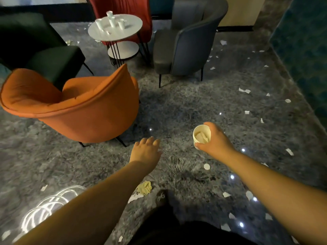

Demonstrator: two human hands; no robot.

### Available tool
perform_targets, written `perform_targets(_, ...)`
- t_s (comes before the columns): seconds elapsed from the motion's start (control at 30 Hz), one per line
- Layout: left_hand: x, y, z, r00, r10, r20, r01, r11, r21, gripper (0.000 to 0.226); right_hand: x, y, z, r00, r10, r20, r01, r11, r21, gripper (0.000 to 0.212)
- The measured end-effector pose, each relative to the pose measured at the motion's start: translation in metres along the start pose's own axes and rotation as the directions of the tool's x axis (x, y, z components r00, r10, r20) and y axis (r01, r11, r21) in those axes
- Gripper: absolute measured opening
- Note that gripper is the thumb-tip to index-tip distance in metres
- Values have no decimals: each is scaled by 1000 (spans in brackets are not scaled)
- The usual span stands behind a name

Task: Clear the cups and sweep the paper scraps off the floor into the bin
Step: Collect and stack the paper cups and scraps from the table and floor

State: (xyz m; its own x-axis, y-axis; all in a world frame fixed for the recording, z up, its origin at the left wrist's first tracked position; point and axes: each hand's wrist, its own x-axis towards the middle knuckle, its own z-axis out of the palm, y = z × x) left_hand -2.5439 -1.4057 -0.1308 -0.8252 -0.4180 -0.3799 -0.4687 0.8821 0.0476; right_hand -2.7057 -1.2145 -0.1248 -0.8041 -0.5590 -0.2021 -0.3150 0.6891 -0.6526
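Both my arms reach out ahead.
My left hand [146,151] hangs loose, fingers relaxed; my right hand [215,141] curls round a cup [201,134].

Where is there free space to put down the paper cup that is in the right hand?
The round white side table has bare top on its right, near edge; its left, far half is crowded with white paper cups. Its lower shelf looks bare. The orange armchair seat is free. The right hand grips the paper cup.
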Motion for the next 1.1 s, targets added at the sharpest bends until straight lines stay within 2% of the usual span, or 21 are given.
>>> perform_targets(0.4, 226, -67, -83, 999, 14, 52, -13, 1000, -27, 55, 222, -51, -16, 1000, 29, -6, -29, 999, -31, 84)
perform_targets(0.57, 301, -88, -118, 995, 41, 90, -44, 999, 26, 55, 297, -73, -26, 996, 76, -44, -77, 997, -26, 83)
perform_targets(0.8, 398, -110, -151, 996, 29, 81, -29, 1000, -10, 55, 403, -84, -28, 998, 67, -9, -67, 998, -9, 81)
perform_targets(1.1, 543, -148, -212, 991, -134, 27, 135, 989, -53, 56, 599, -120, -39, 995, -63, 80, 63, 998, 4, 81)
